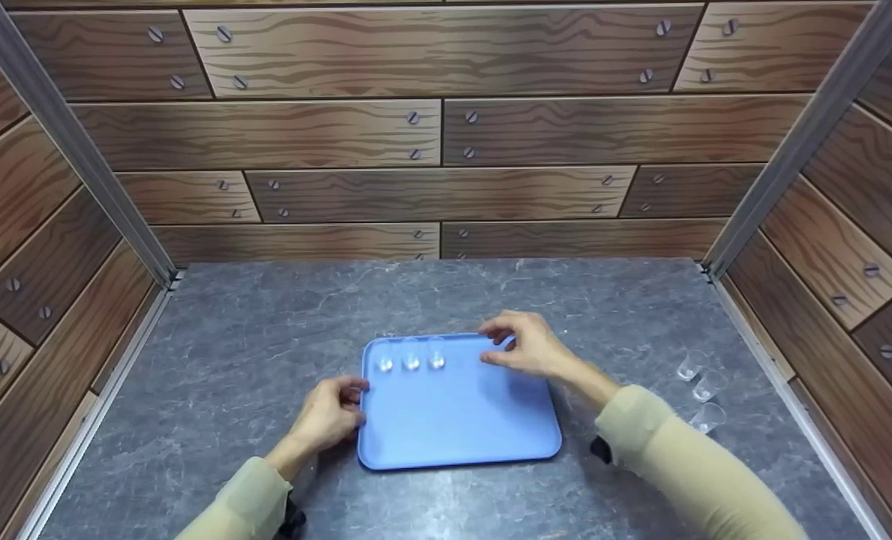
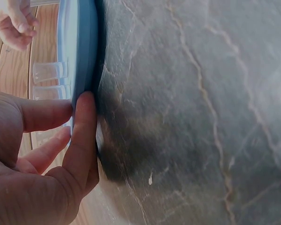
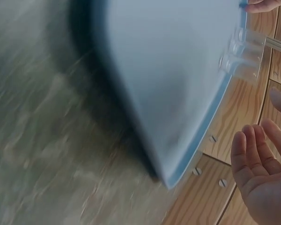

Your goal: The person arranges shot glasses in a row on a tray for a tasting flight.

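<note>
A blue tray [image 1: 461, 420] lies on the grey marbled table. Along its back left part, three small clear plastic cups [image 1: 411, 358] stand in a row. My left hand [image 1: 324, 414] is at the tray's left side; in the left wrist view its thumb and fingers [image 2: 84, 126] pinch the rim. Over the back right part of the tray, my right hand [image 1: 527, 345] hovers with relaxed, parted fingers and holds nothing. The right wrist view shows this hand [image 3: 264, 173] apart from the tray and the cups.
Three more clear cups [image 1: 708, 385] are grouped on the table to the right, beyond my right forearm. Wood-patterned walls [image 1: 446, 135] enclose the back and both sides, with metal rails [image 1: 791, 142] at the corners.
</note>
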A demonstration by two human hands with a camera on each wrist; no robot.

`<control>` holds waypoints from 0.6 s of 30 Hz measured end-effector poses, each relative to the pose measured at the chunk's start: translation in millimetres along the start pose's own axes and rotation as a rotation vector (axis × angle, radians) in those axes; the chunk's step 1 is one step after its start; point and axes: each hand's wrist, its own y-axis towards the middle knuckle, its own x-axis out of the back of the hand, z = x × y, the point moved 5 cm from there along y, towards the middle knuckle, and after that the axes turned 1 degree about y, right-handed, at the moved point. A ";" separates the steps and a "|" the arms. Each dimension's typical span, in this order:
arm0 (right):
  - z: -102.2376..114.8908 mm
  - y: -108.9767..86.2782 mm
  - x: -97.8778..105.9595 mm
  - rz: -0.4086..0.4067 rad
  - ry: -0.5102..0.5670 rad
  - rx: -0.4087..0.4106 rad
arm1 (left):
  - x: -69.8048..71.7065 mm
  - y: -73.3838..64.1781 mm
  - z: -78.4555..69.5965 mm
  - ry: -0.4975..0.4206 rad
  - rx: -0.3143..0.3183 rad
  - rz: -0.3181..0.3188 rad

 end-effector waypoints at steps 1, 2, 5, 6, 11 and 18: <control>-1.1 -2.0 3.0 0.003 0.000 -0.001 | -0.2 0.3 0.5 -0.004 0.004 0.001; -2.1 -4.2 6.1 0.005 0.001 -0.005 | -0.4 0.6 1.0 -0.009 0.010 0.003; -5.4 -11.9 16.9 0.002 -0.005 -0.017 | -0.7 0.4 1.1 -0.015 0.020 0.006; -7.1 -14.7 20.8 -0.002 -0.009 -0.022 | -0.5 0.4 0.8 -0.012 0.018 0.004; -16.9 -30.4 41.4 -0.034 0.002 -0.041 | 0.2 -0.4 -1.1 0.002 0.002 -0.004; -33.0 -58.4 72.6 -0.098 -0.009 -0.085 | 0.2 0.5 0.5 0.016 0.017 0.001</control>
